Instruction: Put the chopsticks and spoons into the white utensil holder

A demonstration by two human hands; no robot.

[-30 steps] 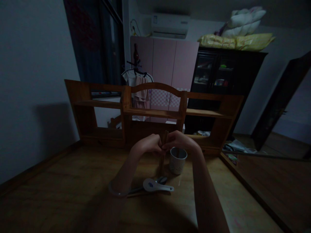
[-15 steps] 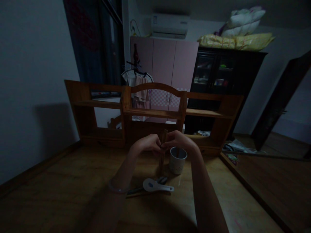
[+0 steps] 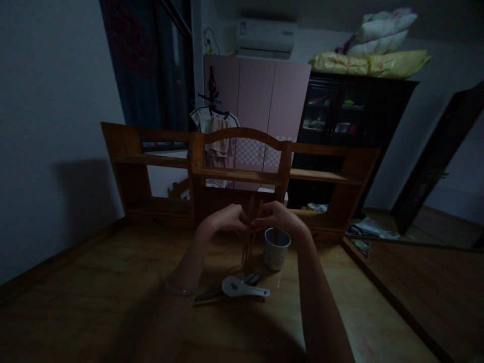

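Observation:
My left hand (image 3: 229, 220) and my right hand (image 3: 278, 218) meet over the table, each closed around slim wooden chopsticks (image 3: 247, 251). The chopsticks stand nearly upright, their tops fanned slightly apart; how many each hand holds is unclear in the dim light. Just right of them is a pale metal cup (image 3: 275, 256) with a brown stick inside, below my right hand. A white soup spoon with a blue mark (image 3: 233, 286) lies nearer to me, on top of dark utensils (image 3: 210, 295) whose kind I cannot make out. A thin wooden stick (image 3: 242, 301) lies along their near side.
A wooden shelf unit (image 3: 238, 175) lines the back of the wooden tabletop (image 3: 143, 282). The wall (image 3: 56, 126) bounds the left, and a raised wooden edge (image 3: 389, 297) runs along the right. Behind stand a pink wardrobe (image 3: 255, 96) and a dark cabinet (image 3: 381, 111).
The chopsticks, bunched together before, now spread apart at top and bottom. My left hand has shifted slightly left and up. The cup, spoon and dark utensils stay in place.

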